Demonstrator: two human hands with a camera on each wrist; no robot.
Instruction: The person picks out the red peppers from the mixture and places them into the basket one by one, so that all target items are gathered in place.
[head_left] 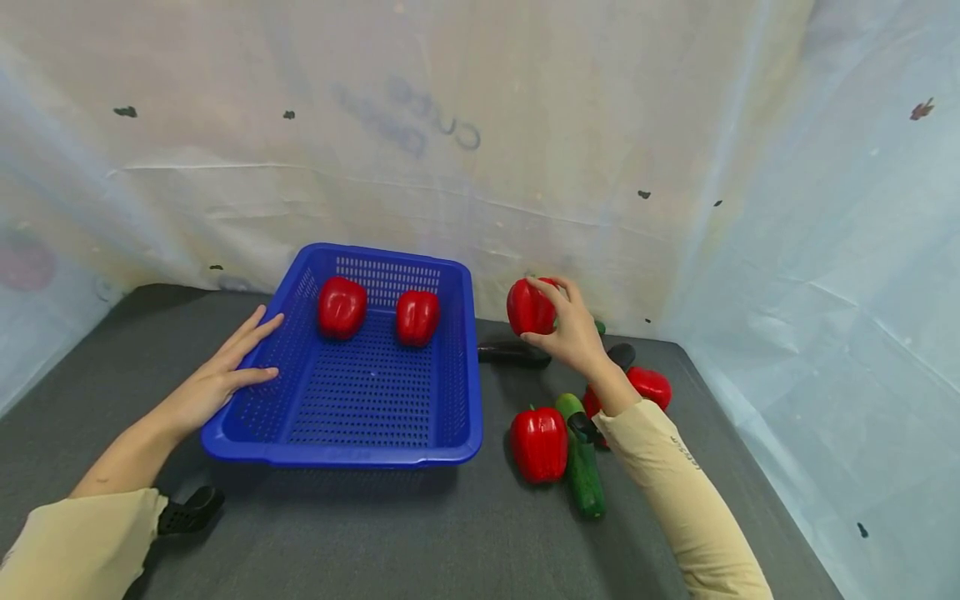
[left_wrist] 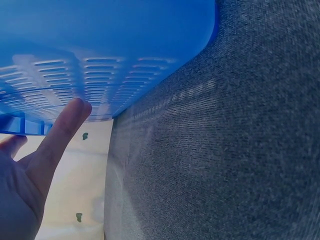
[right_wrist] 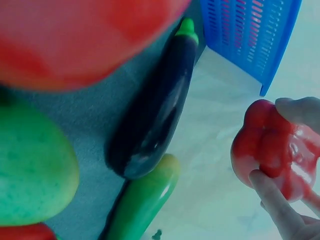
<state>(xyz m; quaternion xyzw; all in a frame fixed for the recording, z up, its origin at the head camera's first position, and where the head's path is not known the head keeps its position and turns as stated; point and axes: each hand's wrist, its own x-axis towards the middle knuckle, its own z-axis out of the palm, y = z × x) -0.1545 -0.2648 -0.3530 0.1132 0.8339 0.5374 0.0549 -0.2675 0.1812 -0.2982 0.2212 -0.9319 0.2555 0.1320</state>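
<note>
Red bell pepper [head_left: 529,307], glossy, smooth-skinned and blockily lobed, hangs above the surface [head_left: 360,533], clamped between the thumb and curled fingers of the right hand [head_left: 567,329]. Left of those fingers stands a blue plastic basket [head_left: 375,456] with slotted walls and a perforated floor, holding two similar peppers [head_left: 342,308] [head_left: 417,317]. Below them lie a sleek dark eggplant [head_left: 515,354], another shiny pepper [head_left: 538,446] and a ridged green cucumber [head_left: 587,487] on grey, cloth-like material. The left hand's [head_left: 225,367] straight fingers are spread apart against the basket's left side. Behind the fingers, the creased sheet [head_left: 525,125] bears faded blue writing, illegible; lettering on the right sleeve [head_left: 675,492] is too small to read. The held pepper's lobed end faces the right wrist camera; its stubby long axis runs roughly upright in the head view.
</note>
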